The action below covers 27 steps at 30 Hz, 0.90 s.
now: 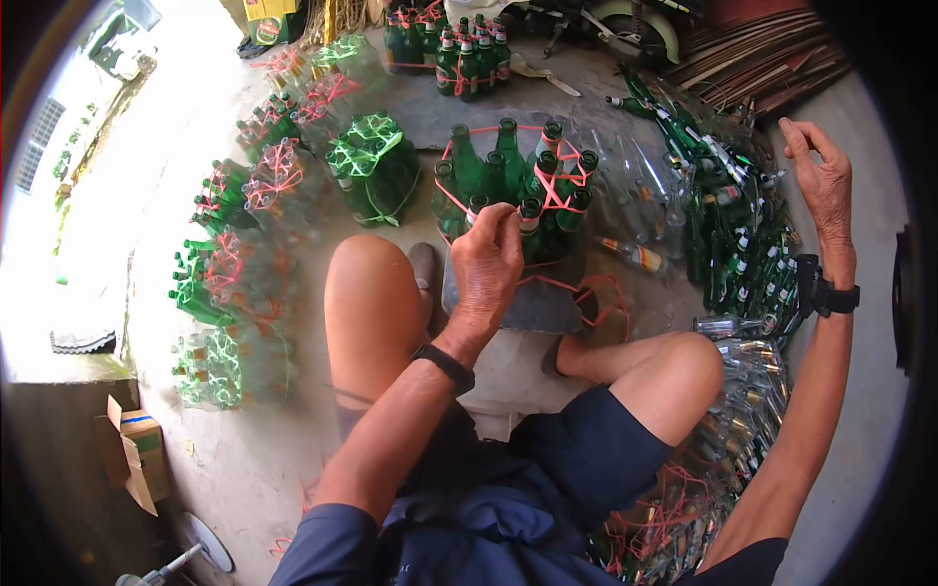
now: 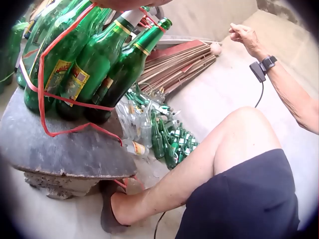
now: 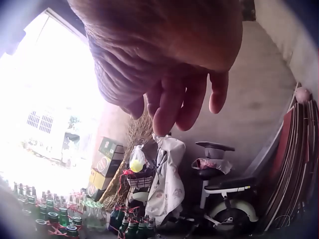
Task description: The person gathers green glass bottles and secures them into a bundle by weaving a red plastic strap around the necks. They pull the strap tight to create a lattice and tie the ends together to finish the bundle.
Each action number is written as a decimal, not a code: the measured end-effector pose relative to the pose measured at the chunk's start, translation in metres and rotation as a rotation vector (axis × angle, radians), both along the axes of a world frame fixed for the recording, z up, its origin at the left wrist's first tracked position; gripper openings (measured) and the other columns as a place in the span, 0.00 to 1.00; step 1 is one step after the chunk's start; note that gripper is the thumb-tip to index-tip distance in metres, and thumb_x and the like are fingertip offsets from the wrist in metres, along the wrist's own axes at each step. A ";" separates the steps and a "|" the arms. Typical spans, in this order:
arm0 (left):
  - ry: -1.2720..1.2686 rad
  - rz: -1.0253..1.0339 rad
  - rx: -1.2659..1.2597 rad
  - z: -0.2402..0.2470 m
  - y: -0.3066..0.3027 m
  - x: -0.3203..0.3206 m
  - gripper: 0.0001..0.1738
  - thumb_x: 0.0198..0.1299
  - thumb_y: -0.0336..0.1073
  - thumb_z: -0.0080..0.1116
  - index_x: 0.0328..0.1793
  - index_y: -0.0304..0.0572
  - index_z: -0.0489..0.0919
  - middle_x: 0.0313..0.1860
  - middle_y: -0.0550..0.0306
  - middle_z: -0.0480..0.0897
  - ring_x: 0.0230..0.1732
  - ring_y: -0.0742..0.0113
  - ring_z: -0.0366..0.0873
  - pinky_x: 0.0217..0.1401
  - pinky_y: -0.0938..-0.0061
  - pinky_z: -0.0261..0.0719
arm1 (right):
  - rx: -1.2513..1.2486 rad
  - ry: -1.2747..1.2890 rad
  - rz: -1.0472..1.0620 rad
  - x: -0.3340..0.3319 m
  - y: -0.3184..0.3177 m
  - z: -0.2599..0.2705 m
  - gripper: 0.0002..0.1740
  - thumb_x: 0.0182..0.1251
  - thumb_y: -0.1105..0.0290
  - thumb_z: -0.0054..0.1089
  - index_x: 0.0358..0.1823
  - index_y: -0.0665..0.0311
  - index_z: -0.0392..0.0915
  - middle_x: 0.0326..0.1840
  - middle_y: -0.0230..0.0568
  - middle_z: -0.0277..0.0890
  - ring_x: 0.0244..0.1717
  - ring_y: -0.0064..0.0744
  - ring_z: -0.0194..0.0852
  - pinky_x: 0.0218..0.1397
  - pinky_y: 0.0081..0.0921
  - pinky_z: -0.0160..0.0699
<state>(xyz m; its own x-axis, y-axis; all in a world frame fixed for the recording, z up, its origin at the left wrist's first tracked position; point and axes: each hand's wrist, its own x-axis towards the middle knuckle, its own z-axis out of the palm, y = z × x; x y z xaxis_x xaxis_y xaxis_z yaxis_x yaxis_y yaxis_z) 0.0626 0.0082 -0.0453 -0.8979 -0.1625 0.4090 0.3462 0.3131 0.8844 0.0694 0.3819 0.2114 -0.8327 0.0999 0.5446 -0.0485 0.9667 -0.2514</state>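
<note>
My left hand [image 1: 486, 262] pinches red twine [image 2: 41, 84] by the green bottles [image 1: 467, 166], seemingly for tension, while my right hand [image 1: 824, 186] hovers, fingers loosely bent, far right.

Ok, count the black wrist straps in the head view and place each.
2: the left strap just behind the left hand, which is at the green bottles; the right strap behind the right hand, held out sideways.

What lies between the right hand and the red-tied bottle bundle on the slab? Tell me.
In the head view, loose clear bottles and a heap of green bottles lie between the raised right hand and the bottle bundle.
</note>
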 end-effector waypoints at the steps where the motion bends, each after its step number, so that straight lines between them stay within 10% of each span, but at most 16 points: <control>1: -0.004 0.000 0.004 0.000 0.001 0.002 0.07 0.71 0.31 0.70 0.51 0.38 0.86 0.30 0.45 0.89 0.30 0.54 0.91 0.35 0.64 0.85 | 0.033 -0.034 0.028 0.000 0.002 -0.002 0.13 0.81 0.61 0.69 0.45 0.66 0.87 0.30 0.27 0.77 0.37 0.17 0.73 0.47 0.22 0.76; 3: -0.066 0.026 0.004 0.003 0.002 0.007 0.06 0.72 0.30 0.70 0.51 0.39 0.86 0.25 0.57 0.83 0.26 0.78 0.77 0.32 0.75 0.78 | 0.095 -0.050 0.109 0.004 -0.012 -0.010 0.10 0.79 0.66 0.70 0.46 0.67 0.87 0.32 0.34 0.82 0.38 0.24 0.79 0.47 0.25 0.78; 8: -0.105 0.005 0.080 0.003 0.003 0.014 0.06 0.73 0.29 0.69 0.52 0.37 0.85 0.24 0.51 0.85 0.24 0.67 0.84 0.30 0.69 0.80 | 0.205 -0.031 0.451 0.010 -0.097 -0.067 0.04 0.67 0.73 0.73 0.38 0.65 0.86 0.36 0.44 0.86 0.40 0.49 0.83 0.47 0.39 0.79; 15: -0.349 -0.078 0.305 -0.005 -0.004 0.023 0.07 0.77 0.32 0.67 0.49 0.33 0.86 0.30 0.71 0.83 0.30 0.85 0.74 0.33 0.83 0.71 | 0.069 -0.188 0.684 -0.012 -0.180 -0.126 0.07 0.63 0.76 0.71 0.42 0.65 0.86 0.42 0.44 0.84 0.47 0.50 0.83 0.53 0.45 0.83; 27: -0.435 -0.056 0.413 -0.016 -0.003 0.011 0.15 0.74 0.35 0.71 0.39 0.27 0.88 0.26 0.62 0.86 0.28 0.81 0.77 0.29 0.74 0.75 | 0.142 -0.598 0.771 -0.067 -0.226 -0.150 0.14 0.68 0.73 0.56 0.48 0.59 0.91 0.48 0.49 0.86 0.56 0.58 0.82 0.63 0.50 0.83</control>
<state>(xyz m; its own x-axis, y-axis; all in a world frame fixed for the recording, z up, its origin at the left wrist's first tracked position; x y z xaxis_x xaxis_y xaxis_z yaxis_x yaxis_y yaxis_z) 0.0735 0.0048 -0.0611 -0.9805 -0.1769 -0.0851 -0.0691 -0.0952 0.9931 0.0022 0.1564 0.0611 -0.7842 -0.6201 -0.0228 -0.5810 0.7467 -0.3237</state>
